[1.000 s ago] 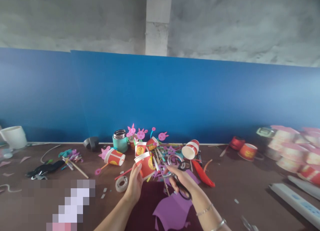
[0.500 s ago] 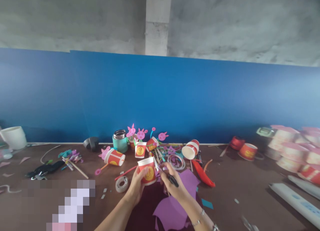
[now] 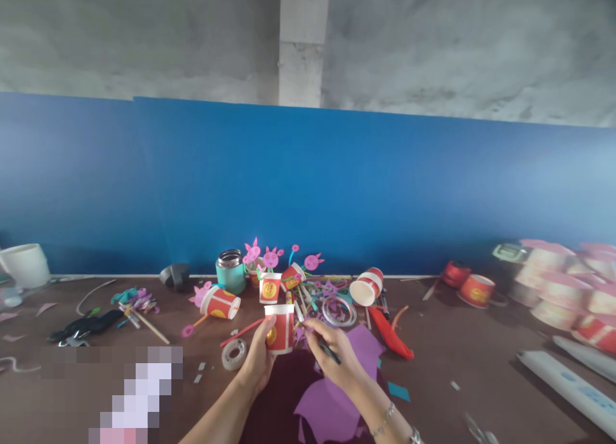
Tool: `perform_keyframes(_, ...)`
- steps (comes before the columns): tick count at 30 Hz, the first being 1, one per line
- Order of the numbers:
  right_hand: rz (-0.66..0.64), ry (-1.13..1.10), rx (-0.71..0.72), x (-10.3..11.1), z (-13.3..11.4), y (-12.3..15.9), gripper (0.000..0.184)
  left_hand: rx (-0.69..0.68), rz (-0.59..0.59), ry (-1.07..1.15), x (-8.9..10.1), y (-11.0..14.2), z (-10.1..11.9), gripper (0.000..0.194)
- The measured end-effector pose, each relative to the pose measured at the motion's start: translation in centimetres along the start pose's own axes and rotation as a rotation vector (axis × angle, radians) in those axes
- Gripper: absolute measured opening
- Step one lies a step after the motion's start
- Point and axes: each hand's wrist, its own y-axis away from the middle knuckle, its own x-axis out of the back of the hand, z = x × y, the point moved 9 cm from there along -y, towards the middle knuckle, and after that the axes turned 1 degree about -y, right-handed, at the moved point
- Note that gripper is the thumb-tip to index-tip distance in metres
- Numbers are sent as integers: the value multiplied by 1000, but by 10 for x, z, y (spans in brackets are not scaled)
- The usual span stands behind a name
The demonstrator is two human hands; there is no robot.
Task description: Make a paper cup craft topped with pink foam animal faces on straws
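Observation:
My left hand point(image 3: 257, 357) is wrapped around a red and white paper cup point(image 3: 282, 332) from its left side. The cup is upright, its rim up and a white stripe facing me. Just right of the cup, my right hand point(image 3: 330, 354) pinches a slim black pen-like tool point(image 3: 329, 351), whose tip points left toward the cup's side. I cannot tell whether the tip touches the cup. Behind them stands another red paper cup point(image 3: 270, 289) with a yellow emblem. Purple paper point(image 3: 327, 405) lies under and beside my right forearm.
A tape roll point(image 3: 234, 354) lies left of my left hand. Behind are a teal flask point(image 3: 231, 274), a tipped cup with a pink cutout point(image 3: 220, 303) and another tipped cup point(image 3: 366, 287). A red pouch-like item point(image 3: 392, 333) and a white power strip point(image 3: 568, 392) lie to the right.
The cup has turned in my left hand, so its emblem has shifted left and a white stripe shows. My right hand has tilted the black tool slightly and moved a little to the left.

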Motion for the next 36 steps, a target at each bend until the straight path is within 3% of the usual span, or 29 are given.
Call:
perform_keyframes(6, -27, 35, 26, 1, -6, 1, 32, -82, -18, -98, -4, 3, 7, 47)
perform_keyframes(10, -45, 174, 54, 4, -11, 0, 33, -145, 12, -265, -7, 7, 15, 54)
perform_keyframes(16, -53, 373, 120, 7, -13, 0, 32, -212, 37, -482, -7, 7, 22, 46)
perform_keyframes(19, -76, 178, 15, 3, -2, -2, 29, -225, 33, -549, -7, 6, 23, 44)
perform_keyframes(25, -321, -594, -527, -31, 41, 8, 27, -272, -84, -541, -19, 12, 26, 62)
perform_keyframes(29, -409, -809, -724, -36, 55, 17, 24, -260, -170, -511, -23, 13, 24, 66)
perform_keyframes(32, -432, -928, -823, -36, 61, 22, 23, -277, -229, -544, -25, 11, 21, 68)
perform_keyframes(36, -551, -1139, -771, -46, 47, 24, 18, -417, -211, -680, -27, 12, 27, 68)
